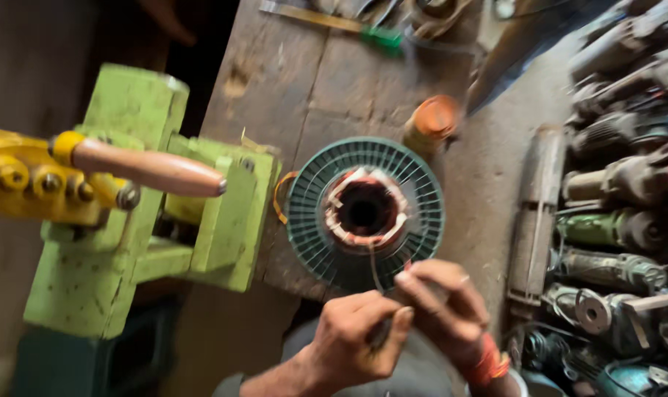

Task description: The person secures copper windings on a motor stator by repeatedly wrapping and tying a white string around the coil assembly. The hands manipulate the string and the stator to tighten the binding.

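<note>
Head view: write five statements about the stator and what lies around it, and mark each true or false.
1. The green stator rests on a wooden bench. True.
2. Both hands are far apart, at opposite ends of the bench. False: the left hand and right hand work close together just below the stator, pinching a thin wire.
3. The winder at left is light green with a wooden handle. True.
4. A blue-lidded jar stands behind the stator. False: the jar has an orange lid.
5. The right side of the view is bare floor. False: a heap of power tools lies there.
</note>
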